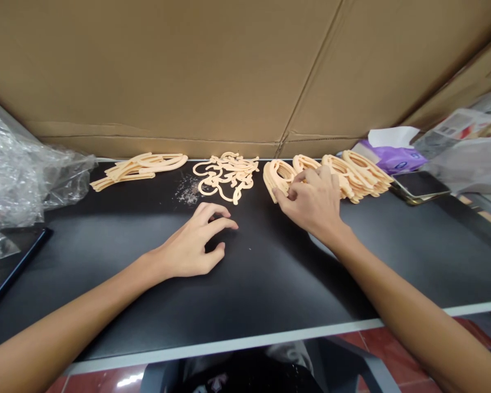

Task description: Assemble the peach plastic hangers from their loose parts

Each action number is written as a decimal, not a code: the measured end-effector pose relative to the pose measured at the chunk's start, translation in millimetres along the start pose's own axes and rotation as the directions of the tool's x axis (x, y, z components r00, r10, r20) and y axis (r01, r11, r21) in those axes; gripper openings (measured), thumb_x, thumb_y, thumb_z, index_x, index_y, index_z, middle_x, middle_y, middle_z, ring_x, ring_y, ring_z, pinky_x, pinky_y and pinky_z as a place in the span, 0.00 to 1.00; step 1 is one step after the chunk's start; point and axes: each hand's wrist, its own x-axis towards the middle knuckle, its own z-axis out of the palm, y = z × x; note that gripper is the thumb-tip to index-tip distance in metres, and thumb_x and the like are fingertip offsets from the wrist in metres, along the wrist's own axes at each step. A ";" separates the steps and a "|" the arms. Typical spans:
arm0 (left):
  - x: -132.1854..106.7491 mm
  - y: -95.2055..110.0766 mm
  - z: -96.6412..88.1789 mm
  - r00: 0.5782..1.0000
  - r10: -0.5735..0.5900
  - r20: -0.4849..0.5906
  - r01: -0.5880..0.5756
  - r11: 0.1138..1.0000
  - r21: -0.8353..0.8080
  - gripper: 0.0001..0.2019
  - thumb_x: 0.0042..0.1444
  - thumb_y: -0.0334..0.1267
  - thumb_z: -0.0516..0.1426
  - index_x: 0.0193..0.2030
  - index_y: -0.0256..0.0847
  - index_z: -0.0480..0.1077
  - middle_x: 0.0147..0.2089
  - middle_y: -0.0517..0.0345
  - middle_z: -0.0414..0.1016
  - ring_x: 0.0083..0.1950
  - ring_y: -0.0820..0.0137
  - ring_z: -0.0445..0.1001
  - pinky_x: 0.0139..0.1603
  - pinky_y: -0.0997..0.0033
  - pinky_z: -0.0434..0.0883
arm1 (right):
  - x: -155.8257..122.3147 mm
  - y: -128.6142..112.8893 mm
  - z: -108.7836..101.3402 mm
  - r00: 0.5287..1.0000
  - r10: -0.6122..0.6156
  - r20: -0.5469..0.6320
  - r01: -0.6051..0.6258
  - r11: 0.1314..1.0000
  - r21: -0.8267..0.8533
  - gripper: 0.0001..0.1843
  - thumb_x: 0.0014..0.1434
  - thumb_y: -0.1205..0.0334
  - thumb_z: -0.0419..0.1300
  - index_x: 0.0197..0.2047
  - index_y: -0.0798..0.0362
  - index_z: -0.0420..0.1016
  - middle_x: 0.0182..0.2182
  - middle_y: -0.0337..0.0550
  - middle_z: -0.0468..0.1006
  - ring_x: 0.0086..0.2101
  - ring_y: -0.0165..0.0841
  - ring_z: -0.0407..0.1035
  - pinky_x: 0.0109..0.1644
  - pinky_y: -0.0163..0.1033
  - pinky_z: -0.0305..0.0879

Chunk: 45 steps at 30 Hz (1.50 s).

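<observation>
a workshop: black-topped bench (270, 284), cardboard sheet (167, 71) behind, heaps of peach moulded plastic pieces (139, 166).

Peach loops (364, 173), black tabletop (270, 284), tan cardboard (167, 71)

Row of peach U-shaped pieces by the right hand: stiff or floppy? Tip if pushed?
The peach U-shaped pieces look thin, light and probably somewhat flexible, though the material is unclear. Leaning on each other beside the right hand, the row would likely tip or slide if pushed. The tangled pile suggests loose ones may snag.

Head-worn view, facing forward and down
</observation>
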 end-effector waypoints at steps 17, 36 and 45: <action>2.0 -4.9 -1.1 0.983 -0.018 -0.181 0.053 0.980 0.190 0.14 0.59 0.31 0.54 0.51 0.39 0.72 0.53 0.47 0.72 0.56 0.58 0.70 0.59 0.51 0.70 | -4.9 -6.0 -2.0 0.996 -0.090 -0.014 0.090 0.939 0.333 0.20 0.62 0.54 0.58 0.19 0.48 0.67 0.26 0.43 0.74 0.35 0.40 0.66 0.48 0.52 0.64; -17.5 -98.6 -73.8 0.706 -0.541 -0.457 0.703 0.452 0.550 0.29 0.64 0.47 0.48 0.64 0.29 0.66 0.65 0.31 0.66 0.65 0.38 0.65 0.63 0.38 0.62 | -26.7 -46.9 3.0 0.860 -0.498 0.109 0.377 0.765 0.521 0.16 0.70 0.61 0.54 0.55 0.60 0.75 0.51 0.56 0.78 0.53 0.46 0.69 0.57 0.53 0.67; -14.0 -89.5 -74.2 0.703 -0.542 -0.461 0.704 0.438 0.560 0.24 0.61 0.44 0.51 0.57 0.31 0.73 0.61 0.34 0.69 0.62 0.39 0.66 0.63 0.41 0.62 | -28.5 -44.7 9.1 0.897 -0.439 0.041 0.369 0.798 0.476 0.14 0.68 0.65 0.56 0.52 0.63 0.76 0.47 0.58 0.78 0.49 0.47 0.68 0.52 0.54 0.67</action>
